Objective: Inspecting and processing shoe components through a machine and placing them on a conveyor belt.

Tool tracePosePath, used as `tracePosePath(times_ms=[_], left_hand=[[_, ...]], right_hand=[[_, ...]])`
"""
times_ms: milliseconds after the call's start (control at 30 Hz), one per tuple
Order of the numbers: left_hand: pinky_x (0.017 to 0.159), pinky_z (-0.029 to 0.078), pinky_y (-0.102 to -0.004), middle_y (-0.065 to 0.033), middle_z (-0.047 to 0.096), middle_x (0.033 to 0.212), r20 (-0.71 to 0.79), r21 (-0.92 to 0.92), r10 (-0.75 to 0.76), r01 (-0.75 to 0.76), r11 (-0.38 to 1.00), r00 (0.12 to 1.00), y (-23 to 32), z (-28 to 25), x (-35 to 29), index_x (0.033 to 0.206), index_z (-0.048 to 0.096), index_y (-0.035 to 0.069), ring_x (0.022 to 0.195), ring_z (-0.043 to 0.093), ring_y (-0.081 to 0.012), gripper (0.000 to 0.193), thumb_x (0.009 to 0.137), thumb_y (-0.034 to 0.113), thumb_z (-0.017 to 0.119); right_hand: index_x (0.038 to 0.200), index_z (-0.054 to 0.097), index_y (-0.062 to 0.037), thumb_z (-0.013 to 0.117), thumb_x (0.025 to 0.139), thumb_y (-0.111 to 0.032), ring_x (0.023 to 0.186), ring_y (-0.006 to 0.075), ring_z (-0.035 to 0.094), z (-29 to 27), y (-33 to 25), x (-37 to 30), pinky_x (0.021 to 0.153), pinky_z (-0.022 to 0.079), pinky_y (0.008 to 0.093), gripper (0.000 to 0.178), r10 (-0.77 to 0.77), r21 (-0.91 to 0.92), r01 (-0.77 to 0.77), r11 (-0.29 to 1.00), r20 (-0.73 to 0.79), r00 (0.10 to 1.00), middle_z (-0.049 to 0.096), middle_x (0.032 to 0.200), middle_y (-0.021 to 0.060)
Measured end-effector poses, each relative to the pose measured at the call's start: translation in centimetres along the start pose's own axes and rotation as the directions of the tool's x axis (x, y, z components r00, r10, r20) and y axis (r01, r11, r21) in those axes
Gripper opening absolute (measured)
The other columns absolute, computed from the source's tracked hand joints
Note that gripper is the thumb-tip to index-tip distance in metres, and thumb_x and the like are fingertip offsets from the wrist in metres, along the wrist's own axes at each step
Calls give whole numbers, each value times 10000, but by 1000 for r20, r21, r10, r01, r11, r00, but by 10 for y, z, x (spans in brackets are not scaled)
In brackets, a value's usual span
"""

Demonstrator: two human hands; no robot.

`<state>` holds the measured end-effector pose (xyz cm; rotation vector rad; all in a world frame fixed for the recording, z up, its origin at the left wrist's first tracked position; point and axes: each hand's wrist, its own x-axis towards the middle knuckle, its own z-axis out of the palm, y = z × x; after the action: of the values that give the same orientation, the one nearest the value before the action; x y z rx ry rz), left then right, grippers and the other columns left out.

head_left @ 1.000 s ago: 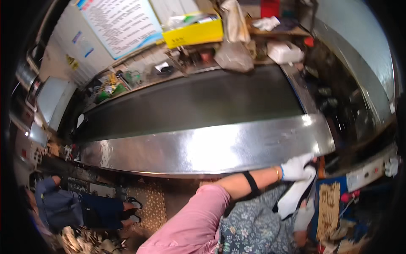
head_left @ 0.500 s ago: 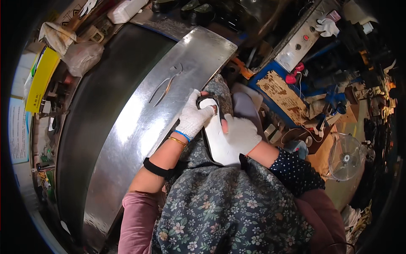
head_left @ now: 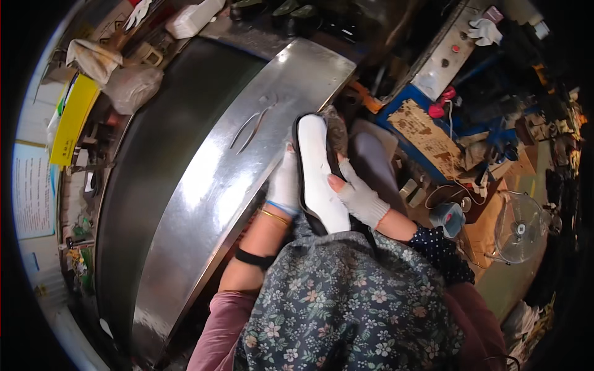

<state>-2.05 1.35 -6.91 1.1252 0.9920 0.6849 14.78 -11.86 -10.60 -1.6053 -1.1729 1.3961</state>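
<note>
A shoe (head_left: 317, 164), with a white insole facing up and a black edge around it, lies lengthwise over my lap. Its near end meets the floral apron (head_left: 334, 297). My left hand (head_left: 285, 179), in a white fingerless work glove, is closed along its left side, most fingers hidden beneath. On the opposite side my right hand (head_left: 363, 196), gloved the same way, grips it with the bare thumb laid on the white insole. A pair of pliers (head_left: 252, 127) rests on the shiny metal tabletop to the left, touched by neither hand.
Beyond the metal tabletop (head_left: 210, 167) runs a dark belt-like surface (head_left: 167, 123). A blue machine with a worn board (head_left: 424, 136) stands at the right, near a fan (head_left: 518, 227). Dark shoes (head_left: 297, 12) sit at the far end, and a plastic bag (head_left: 133, 86) at the far left.
Both hands have slid from the shoe's far end and insole to its sides, leaving the white insole mostly uncovered. The view has shifted slightly; the pliers lie unmoved on the tabletop.
</note>
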Motion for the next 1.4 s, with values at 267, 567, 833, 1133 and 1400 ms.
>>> tracePosePath(times_ms=[267,567,833,1133,1400], left_hand=[[832,524,-519,-283,689,942,-185,878,122,109,466,975,30,-10,-10,1059,609,6,931,649,-492,450,1024,392,381],[881,525,-476,-272,646,1157,-239,882,157,147,447,958,-73,-21,-51,1302,557,-15,998,638,-477,536,964,399,519],[912,513,-293,-38,667,1090,167,-547,-30,117,829,986,-27,-30,37,1345,571,82,988,631,-139,644,1011,612,419],[909,481,-400,-206,654,1092,228,365,309,-375,852,923,-5,-6,34,1132,610,44,1020,633,-354,391,960,373,485],[958,416,-283,-76,628,1082,98,43,84,-88,995,992,-26,5,38,1323,510,38,1024,547,-173,460,975,339,488]], right_hand=[[1548,136,31,554,981,-395,1398,431,366,58,-20,29,1151,302,431,824,-85,-159,55,986,-190,978,337,1512,326],[1569,134,-8,523,1003,-332,1413,386,371,58,-5,21,1143,311,404,760,-282,-154,250,956,-252,926,340,1538,276],[1561,46,36,514,985,-314,1363,432,404,34,-26,-2,1128,322,411,820,-25,-354,44,934,58,998,383,1467,338],[1514,390,-131,375,1076,-430,1298,272,508,-26,-24,116,1116,409,432,531,-227,836,-99,539,257,939,452,1485,111],[1134,594,-42,484,1046,-401,1006,172,586,-27,-1,140,910,474,312,385,-359,329,329,885,30,933,603,1077,58]])
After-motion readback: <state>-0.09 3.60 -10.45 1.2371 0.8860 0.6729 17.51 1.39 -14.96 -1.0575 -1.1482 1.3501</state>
